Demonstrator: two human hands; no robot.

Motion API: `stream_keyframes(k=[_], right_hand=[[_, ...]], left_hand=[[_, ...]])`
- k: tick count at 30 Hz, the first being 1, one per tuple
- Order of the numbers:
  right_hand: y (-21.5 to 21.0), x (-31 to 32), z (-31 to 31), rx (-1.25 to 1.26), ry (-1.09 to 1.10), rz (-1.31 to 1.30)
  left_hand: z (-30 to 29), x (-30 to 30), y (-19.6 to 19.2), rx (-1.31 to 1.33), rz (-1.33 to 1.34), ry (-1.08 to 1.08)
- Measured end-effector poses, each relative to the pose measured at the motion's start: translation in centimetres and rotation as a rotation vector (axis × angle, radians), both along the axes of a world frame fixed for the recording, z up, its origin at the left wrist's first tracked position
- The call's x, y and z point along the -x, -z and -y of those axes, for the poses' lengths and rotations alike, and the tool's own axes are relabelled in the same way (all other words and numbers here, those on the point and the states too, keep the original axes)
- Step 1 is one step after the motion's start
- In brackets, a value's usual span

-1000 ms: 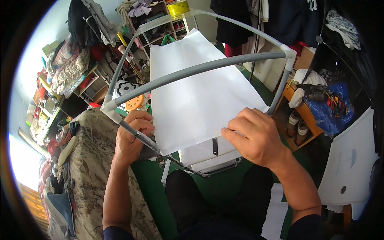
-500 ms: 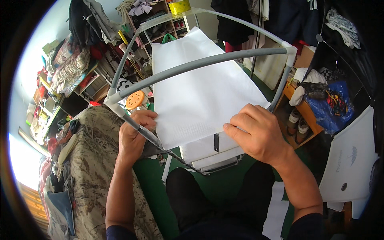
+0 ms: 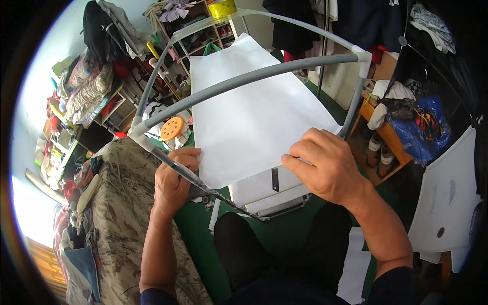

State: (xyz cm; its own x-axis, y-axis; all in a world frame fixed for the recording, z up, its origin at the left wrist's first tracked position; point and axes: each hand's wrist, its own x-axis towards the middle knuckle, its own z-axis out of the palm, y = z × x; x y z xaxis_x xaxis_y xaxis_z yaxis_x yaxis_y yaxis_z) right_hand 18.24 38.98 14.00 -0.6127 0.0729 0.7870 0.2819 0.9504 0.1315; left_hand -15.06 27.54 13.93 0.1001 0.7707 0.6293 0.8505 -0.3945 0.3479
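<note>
A camouflage-patterned cover (image 3: pixel 127 218) spreads on the left. Beside it, the left hand (image 3: pixel 172 178) has its fingers curled at the left edge of a white textured sheet (image 3: pixel 249 122); whether they grip it I cannot tell. The sheet lies ahead of the person, inside a grey tube frame (image 3: pixel 249 81), its long axis running away from them toward the shelves (image 3: pixel 223 31). The right hand (image 3: pixel 325 165) pinches its near edge between thumb and bent fingers, right of a black flat bracket (image 3: pixel 275 180).
</note>
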Motion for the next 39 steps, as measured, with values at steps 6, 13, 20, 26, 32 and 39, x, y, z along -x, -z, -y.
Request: stream_keyframes(k=[6, 13, 20, 26, 32, 39], right_hand=[[0.0, -0.1, 0.2, -0.010, 0.005, -0.015], [0.5, 0.1, 0.0, -0.064, -0.016, -0.067], [0.8, 0.1, -0.1, -0.113, -0.024, -0.084], [1.4, 0.0, -0.3, -0.127, -0.028, -0.082], [1.9, 0.3, -0.4, -0.173, -0.015, -0.108], [2.6, 0.4, -0.3, -0.185, -0.007, -0.156]], left_hand=[[-0.3, -0.3, -0.1, -0.129, -0.174, 0.013], [-0.4, 0.2, 1.0, -0.190, -0.168, 0.036], [-0.2, 0.6, 1.8, -0.186, -0.155, 0.008], [-0.4, 0.6, 2.6, -0.178, -0.099, 0.014], [-0.5, 0.4, 3.0, -0.200, -0.079, 0.002], [-0.6, 0.0, 3.3, -0.258, -0.070, -0.022]])
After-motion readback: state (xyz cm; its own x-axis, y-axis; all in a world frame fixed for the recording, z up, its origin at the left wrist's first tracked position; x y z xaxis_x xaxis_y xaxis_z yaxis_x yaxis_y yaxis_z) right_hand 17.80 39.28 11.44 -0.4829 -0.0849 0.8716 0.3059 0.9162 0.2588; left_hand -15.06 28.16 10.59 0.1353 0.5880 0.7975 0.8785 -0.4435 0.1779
